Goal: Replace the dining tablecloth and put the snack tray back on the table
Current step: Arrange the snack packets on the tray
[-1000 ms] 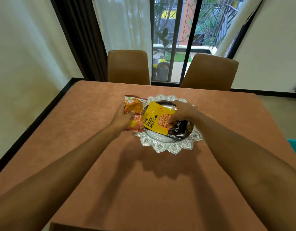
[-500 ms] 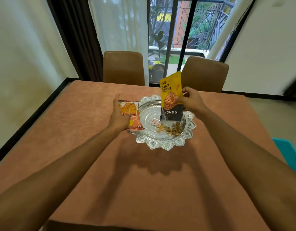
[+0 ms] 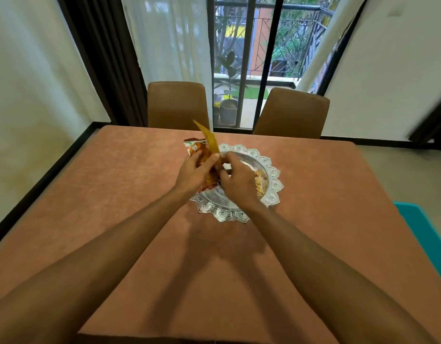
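Head view: change of state. One second ago the yellow packet (image 3: pixel 211 142) lay flat across the snack tray (image 3: pixel 272 173) under my right hand (image 3: pixel 236 182). Half a second ago that hand held it upright above the tray. It now stands edge-on between both hands, top corner pointing up and away.

My left hand (image 3: pixel 195 171), which earlier rested flat on the orange packet (image 3: pixel 195 148), now has its fingers curled round that packet and its thumb against the yellow one. My right hand pinches the lower part of the yellow packet. The exact contact is hidden behind my knuckles.

Meaning for the task:
- The tablecloth (image 3: pixel 214 269) already covers the desk and lies smooth.
- The tray sits on the cloth near the desk's middle.
- I judge the cloth change and the tray's return complete. What remains appears to be arranging the two packets in the tray.

Position relative to the hands:
- The tray lies directly beneath both hands and extends to their right.
- Its near rim shows just below my wrists.
- Its right rim is apart from the right hand.
- Loose snacks (image 3: pixel 260 184) lie in the tray's right half, just beside the right hand.
- The orange packet sits at the tray's left edge, behind my left fingers.
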